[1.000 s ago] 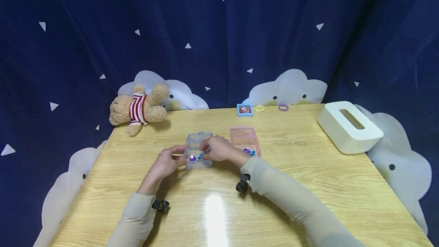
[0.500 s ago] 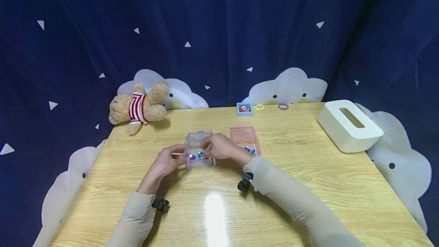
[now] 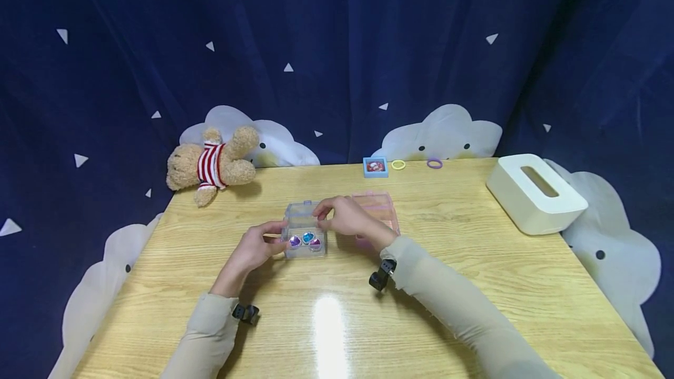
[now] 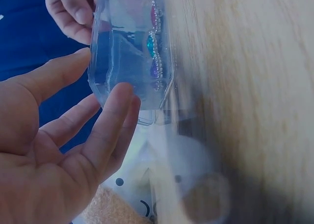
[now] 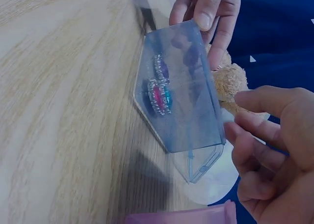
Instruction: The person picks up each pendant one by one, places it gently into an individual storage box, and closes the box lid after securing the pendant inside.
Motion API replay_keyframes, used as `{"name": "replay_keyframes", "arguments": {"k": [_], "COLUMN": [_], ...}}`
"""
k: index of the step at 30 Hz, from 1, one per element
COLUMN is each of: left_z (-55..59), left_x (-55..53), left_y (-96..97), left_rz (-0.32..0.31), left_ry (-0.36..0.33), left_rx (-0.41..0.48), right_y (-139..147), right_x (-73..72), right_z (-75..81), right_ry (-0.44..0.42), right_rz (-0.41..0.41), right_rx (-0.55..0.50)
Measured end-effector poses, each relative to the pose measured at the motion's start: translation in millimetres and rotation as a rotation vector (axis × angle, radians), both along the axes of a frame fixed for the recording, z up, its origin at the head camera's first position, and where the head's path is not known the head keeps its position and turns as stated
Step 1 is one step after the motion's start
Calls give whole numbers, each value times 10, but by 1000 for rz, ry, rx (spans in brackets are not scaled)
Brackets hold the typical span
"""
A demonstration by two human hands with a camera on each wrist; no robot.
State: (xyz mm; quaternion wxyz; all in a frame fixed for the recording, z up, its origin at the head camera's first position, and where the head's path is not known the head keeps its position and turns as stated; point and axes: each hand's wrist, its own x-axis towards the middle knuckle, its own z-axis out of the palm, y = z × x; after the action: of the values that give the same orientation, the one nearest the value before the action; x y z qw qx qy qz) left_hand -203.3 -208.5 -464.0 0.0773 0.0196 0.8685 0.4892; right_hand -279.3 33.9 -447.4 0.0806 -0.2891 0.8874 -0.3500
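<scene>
A clear bluish plastic box (image 3: 305, 230) with its lid raised sits on the wooden table. Three gem ornaments with beaded silver rims lie in it: purple (image 3: 295, 241), teal (image 3: 308, 238) and pinkish-red (image 3: 315, 244). My left hand (image 3: 256, 245) touches the box's left end with thumb and fingers fairly straight. My right hand (image 3: 344, 216), fingers loosely bent, hovers by the box's right side with nothing seen in it. In the right wrist view, its fingertips (image 5: 230, 130) are near the rim. A pink clear box (image 3: 380, 206) stands open to the right, its front part hidden by my right forearm.
Behind, a teddy bear (image 3: 213, 162) in a striped shirt lies at the left. Along the back edge are a small blue-framed square (image 3: 375, 167), a yellow hoop (image 3: 398, 165) and a purple hoop (image 3: 434, 164). A white tissue box (image 3: 539, 195) stands at the right.
My right hand has drawn up and right from inside the bluish box, uncovering the pinkish-red ornament there. Its forearm now hides the ornaments in the pink box. My left hand stays put.
</scene>
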Motion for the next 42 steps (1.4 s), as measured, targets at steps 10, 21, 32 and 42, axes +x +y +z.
{"name": "replay_keyframes", "arguments": {"k": [10, 21, 32, 42], "left_z": [2, -3, 5, 23], "left_x": [10, 8, 8, -4], "left_y": [3, 2, 1, 10], "left_rz": [4, 6, 6, 10], "left_ry": [3, 2, -4, 1], "left_rx": [-8, -12, -31, -38], "right_y": [45, 22, -6, 6], "right_x": [-80, -146, -155, -130], "right_z": [41, -18, -81, -66], "right_ry": [-2, -42, -84, -84], "right_rz": [-142, -162, -187, -182], "right_rx": [18, 33, 62, 14]}}
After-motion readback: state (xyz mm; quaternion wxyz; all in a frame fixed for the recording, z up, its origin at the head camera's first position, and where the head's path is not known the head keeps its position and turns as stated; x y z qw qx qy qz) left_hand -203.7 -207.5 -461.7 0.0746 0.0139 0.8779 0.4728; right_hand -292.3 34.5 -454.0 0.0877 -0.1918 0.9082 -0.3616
